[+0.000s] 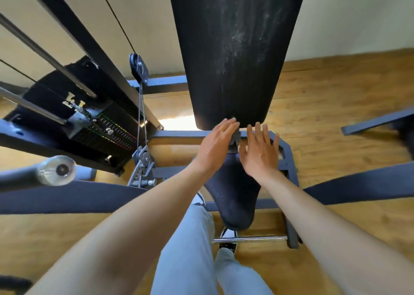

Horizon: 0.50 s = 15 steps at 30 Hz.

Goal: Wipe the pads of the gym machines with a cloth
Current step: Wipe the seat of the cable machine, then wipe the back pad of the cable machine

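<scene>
A long black back pad (235,48) rises ahead of me, streaked with pale dust marks. Below it sits a dark seat pad (233,193). My left hand (215,144) reaches to the gap between the two pads, fingers straight, tips at the lower edge of the back pad. My right hand (259,149) is beside it with fingers spread and straight, over the rear of the seat pad and the grey frame. Neither hand holds anything. No cloth is in view.
A weight stack (100,124) with cables and a pulley (139,68) stands at the left. Grey frame bars (284,151) surround the seat. Padded arms (67,196) extend left and right. My legs and shoe stand on the wooden floor (336,97).
</scene>
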Motion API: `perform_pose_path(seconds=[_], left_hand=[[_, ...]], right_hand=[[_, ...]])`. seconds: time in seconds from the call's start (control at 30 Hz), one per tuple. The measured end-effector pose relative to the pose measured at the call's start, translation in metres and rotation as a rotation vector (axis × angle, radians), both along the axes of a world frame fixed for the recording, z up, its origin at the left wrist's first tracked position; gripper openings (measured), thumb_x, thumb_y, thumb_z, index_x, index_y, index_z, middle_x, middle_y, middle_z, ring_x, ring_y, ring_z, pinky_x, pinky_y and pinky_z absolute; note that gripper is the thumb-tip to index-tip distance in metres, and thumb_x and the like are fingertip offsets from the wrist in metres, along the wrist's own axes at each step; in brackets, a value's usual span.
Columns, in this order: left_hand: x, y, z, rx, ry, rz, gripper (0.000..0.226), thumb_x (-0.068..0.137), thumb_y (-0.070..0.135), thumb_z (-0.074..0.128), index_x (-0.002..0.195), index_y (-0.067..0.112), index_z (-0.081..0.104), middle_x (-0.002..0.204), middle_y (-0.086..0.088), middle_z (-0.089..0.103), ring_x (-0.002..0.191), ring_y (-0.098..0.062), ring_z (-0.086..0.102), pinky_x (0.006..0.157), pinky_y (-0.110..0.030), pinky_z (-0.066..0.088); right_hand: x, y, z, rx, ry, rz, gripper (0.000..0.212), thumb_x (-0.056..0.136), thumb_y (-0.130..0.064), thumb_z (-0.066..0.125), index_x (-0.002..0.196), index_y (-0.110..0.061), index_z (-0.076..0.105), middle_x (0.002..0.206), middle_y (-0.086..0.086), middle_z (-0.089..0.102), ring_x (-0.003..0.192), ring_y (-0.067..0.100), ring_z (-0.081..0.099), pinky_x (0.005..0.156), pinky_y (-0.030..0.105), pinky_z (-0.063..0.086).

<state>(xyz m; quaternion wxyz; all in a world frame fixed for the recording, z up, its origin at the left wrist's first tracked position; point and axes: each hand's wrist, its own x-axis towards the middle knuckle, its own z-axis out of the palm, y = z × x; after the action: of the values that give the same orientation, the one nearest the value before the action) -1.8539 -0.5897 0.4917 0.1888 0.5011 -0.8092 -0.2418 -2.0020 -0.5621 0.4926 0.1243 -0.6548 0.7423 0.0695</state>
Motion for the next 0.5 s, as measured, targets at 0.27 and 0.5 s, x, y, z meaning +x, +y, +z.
perform_pose_path(seconds=[0.27, 0.5], left_hand=[[-0.002, -0.053, 0.102, -0.193, -0.016, 0.027, 0.06, 0.094, -0.002, 0.067, 0.15, 0.009, 0.05, 0.156, -0.011, 0.048, 0.145, -0.03, 0.044, 0.114, -0.047, 0.047], [0.003, -0.107, 0.19, -0.369, 0.083, 0.049, 0.053, 0.1, 0.005, 0.062, 0.151, 0.009, 0.048, 0.156, -0.01, 0.048, 0.145, -0.027, 0.046, 0.118, -0.042, 0.043]], right_hand=[[-0.002, -0.055, 0.101, -0.16, -0.078, 0.0, 0.063, 0.109, -0.042, 0.032, 0.164, -0.019, 0.012, 0.173, 0.007, 0.002, 0.159, 0.025, -0.005, 0.126, 0.053, -0.001], [0.003, -0.11, 0.197, -0.372, -0.117, 0.041, 0.062, 0.11, -0.042, 0.035, 0.164, -0.022, 0.014, 0.173, 0.005, 0.004, 0.159, 0.025, -0.002, 0.126, 0.054, 0.0]])
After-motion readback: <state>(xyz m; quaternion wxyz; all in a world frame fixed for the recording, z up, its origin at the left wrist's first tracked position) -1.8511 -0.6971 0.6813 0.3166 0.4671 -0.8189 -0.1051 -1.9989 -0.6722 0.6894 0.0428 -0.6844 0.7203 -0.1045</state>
